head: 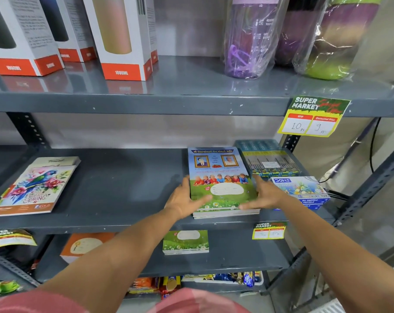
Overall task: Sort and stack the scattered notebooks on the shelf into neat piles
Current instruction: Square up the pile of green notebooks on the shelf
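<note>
A pile of blue-and-green notebooks [219, 175] with children on the cover lies on the middle grey shelf [123, 188], right of centre. My left hand [184, 198] presses its left edge and my right hand [262, 193] presses its right edge, thumbs resting on the top cover. At the shelf's left end lies a smaller pile topped by a floral parrot notebook [33, 188], with a beige one [56, 160] showing behind it. One more green notebook pile [186, 241] and an orange notebook [85, 245] lie on the shelf below.
Pencil boxes [268, 161] and oil pastel boxes [302, 190] sit just right of the held pile. Boxed bottles [121, 41] and wrapped purple bottles [250, 37] stand on the upper shelf. Price tags [313, 116] hang from the shelf edges. Snack packets [225, 279] lie at the bottom.
</note>
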